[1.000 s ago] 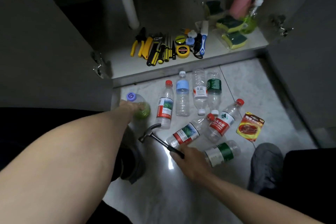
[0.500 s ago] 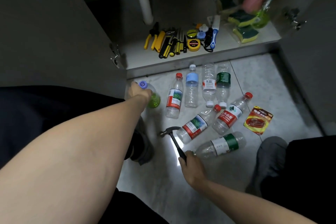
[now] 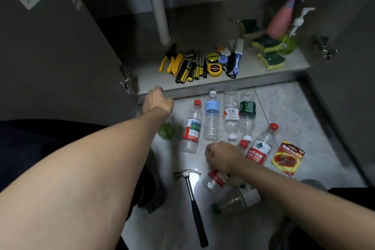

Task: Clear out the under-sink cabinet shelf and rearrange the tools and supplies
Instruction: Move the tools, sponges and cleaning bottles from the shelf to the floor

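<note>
While the left hand reaches toward the front edge of the cabinet shelf, its fingers curl round the top of a bottle of green liquid, whose body shows below the wrist. Further from the shelf, the right hand hovers with fingers curled over a lying red-labelled bottle; whether it grips that bottle cannot be told. Left of that bottle a hammer lies free on the floor, head toward the shelf. Between the hands and the shelf edge several clear plastic bottles lie side by side, and a red blister pack lies to their right. On the shelf itself, yellow-handled tools and a tape measure sit near the front, with sponges and a pink spray bottle at the right end.
</note>
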A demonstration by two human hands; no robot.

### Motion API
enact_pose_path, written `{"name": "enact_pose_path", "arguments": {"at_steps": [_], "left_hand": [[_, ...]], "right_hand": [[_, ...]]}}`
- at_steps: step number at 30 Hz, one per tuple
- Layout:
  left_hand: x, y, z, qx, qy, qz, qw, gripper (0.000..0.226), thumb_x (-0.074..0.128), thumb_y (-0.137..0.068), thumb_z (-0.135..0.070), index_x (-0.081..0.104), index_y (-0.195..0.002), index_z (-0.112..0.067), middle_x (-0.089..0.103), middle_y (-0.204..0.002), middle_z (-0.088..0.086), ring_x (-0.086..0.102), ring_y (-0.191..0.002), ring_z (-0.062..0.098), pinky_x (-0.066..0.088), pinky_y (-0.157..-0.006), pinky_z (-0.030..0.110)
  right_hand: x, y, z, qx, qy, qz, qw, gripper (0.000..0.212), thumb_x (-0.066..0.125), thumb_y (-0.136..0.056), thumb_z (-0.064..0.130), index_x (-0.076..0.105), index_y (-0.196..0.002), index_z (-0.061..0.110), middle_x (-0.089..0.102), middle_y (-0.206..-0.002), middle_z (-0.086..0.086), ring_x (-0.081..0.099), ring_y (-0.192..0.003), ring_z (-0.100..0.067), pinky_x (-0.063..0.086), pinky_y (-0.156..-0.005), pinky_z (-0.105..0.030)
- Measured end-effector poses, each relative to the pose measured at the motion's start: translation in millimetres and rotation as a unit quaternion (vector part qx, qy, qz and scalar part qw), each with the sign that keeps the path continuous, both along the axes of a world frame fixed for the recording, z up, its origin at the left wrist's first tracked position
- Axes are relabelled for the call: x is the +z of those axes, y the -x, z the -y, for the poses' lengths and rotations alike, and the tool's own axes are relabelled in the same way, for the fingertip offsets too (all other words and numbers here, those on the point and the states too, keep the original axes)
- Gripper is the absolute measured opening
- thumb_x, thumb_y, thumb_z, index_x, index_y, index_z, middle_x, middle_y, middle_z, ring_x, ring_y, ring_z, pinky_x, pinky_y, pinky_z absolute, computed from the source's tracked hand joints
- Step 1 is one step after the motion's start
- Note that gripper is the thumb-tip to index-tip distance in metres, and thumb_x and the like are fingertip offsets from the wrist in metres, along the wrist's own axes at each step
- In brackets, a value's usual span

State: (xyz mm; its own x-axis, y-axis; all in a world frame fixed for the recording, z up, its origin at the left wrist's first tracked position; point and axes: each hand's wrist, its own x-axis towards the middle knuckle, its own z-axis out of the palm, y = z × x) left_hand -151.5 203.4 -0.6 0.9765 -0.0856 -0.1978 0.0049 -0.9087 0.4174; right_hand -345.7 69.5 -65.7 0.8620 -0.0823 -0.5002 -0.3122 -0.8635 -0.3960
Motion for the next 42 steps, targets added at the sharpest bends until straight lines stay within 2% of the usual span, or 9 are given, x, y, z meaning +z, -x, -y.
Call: {"name": "enact_pose_path", "arguments": {"at_steps": [5,10,16,20,27,36,38,39,42], "left_hand": [[7.7,-51.6,19.5,-0.011,-0.006,-0.007,1.000,0.047,0.057,-0.089,-0.024,0.054,-0.136,-0.020,0.061,-0.127,0.012,0.059,-0.114,0.032,0.049,-0.092,0.036],[-0.5,-120.4,39.1,-0.013,-0.008,-0.031,0.999,0.040,0.059,-0.091,-0.025,0.058,-0.130,-0.014,0.060,-0.126,0.015,0.058,-0.115,0.033,0.042,-0.081,0.032],[-38.9,-184.9,68.9,-0.009,0.005,-0.045,0.999,0.036,0.065,-0.089,-0.015,0.060,-0.124,-0.009,0.061,-0.126,0.015,0.057,-0.118,0.032,0.048,-0.091,0.034],[-68.7,-208.0,79.7,0.004,0.039,-0.034,0.999,0.059,0.076,-0.082,-0.034,0.055,-0.134,-0.016,0.055,-0.136,0.010,0.051,-0.127,0.030,0.046,-0.104,0.040],[-74.4,-234.6,72.7,0.076,0.096,-0.120,0.985,0.096,0.086,-0.069,-0.049,0.041,-0.144,-0.010,0.044,-0.148,0.013,0.043,-0.135,0.033,0.043,-0.109,0.042],[-83.7,-232.2,41.2,0.154,0.223,-0.110,0.956,0.038,0.057,-0.098,-0.032,0.054,-0.118,0.001,0.062,-0.113,0.021,0.063,-0.103,0.040,0.054,-0.086,0.039],[-77.8,-230.7,32.7,0.166,0.269,-0.115,0.942,0.036,0.050,-0.102,-0.027,0.051,-0.122,0.003,0.065,-0.106,0.023,0.068,-0.080,0.037,0.061,-0.066,0.041],[-73.5,-229.6,27.7,0.169,0.288,-0.114,0.935,0.034,0.048,-0.103,-0.026,0.050,-0.123,0.002,0.066,-0.102,0.024,0.068,-0.070,0.035,0.060,-0.057,0.040],[-62.0,-227.5,15.5,0.158,0.320,-0.103,0.928,0.032,0.046,-0.104,-0.029,0.047,-0.124,-0.004,0.069,-0.098,0.026,0.069,-0.067,0.038,0.061,-0.061,0.046]], "right_hand": [[38.9,-98.0,79.7,-0.021,0.032,0.030,0.999,0.022,0.049,-0.098,0.027,0.068,-0.092,0.018,0.069,-0.094,-0.006,0.065,-0.085,-0.023,0.049,-0.066,-0.030],[57.4,-198.9,112.2,-0.039,0.022,0.070,0.997,0.021,0.055,-0.096,0.028,0.071,-0.090,0.016,0.070,-0.092,-0.008,0.065,-0.084,-0.024,0.054,-0.072,-0.037],[42.4,-292.9,111.0,-0.103,-0.026,0.121,0.987,0.022,0.054,-0.096,0.028,0.069,-0.091,0.014,0.070,-0.096,-0.013,0.066,-0.090,-0.032,0.057,-0.081,-0.046],[28.5,-333.0,109.0,-0.129,0.022,0.176,0.976,0.027,0.048,-0.100,0.036,0.065,-0.100,0.016,0.067,-0.097,-0.011,0.065,-0.089,-0.034,0.046,-0.067,-0.036],[6.4,-372.5,81.4,-0.148,0.027,0.137,0.979,0.026,0.052,-0.096,0.030,0.066,-0.108,0.013,0.066,-0.108,-0.012,0.064,-0.103,-0.036,0.044,-0.074,-0.033],[-14.6,-371.8,59.8,-0.085,0.118,0.194,0.970,0.044,0.049,-0.094,0.057,0.066,-0.095,0.016,0.069,-0.104,-0.011,0.065,-0.101,-0.033,0.038,-0.067,-0.033],[-12.6,-373.7,52.6,-0.062,0.134,0.180,0.973,0.047,0.059,-0.083,0.063,0.065,-0.095,0.018,0.067,-0.104,-0.007,0.060,-0.106,-0.031,0.039,-0.067,-0.033],[-11.0,-375.0,48.9,-0.060,0.140,0.167,0.974,0.043,0.065,-0.079,0.059,0.063,-0.094,0.019,0.066,-0.104,-0.006,0.058,-0.108,-0.030,0.040,-0.067,-0.034],[-6.8,-377.3,42.0,-0.107,0.112,0.139,0.978,0.028,0.068,-0.080,0.040,0.062,-0.095,0.017,0.067,-0.101,-0.007,0.062,-0.097,-0.030,0.040,-0.064,-0.030]]}}
